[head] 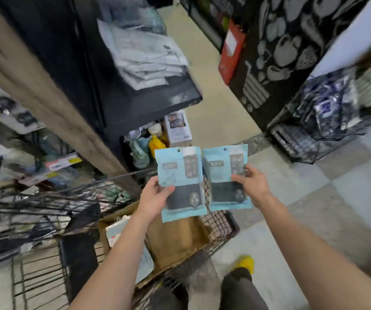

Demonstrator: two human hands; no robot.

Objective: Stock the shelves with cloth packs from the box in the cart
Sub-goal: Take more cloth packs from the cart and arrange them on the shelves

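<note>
Left hand and right hand each clamped on a blurred, unreadable cloth pack.

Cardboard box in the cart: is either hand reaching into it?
No, the left hand and right hand each hold a blue pack above the cardboard box.

Pack print: the labels on your two cloth packs were too blurred to read.
Box contents: your left forearm hid part of the box.
Left shelves: motion-blurred, goods unidentifiable.
</note>
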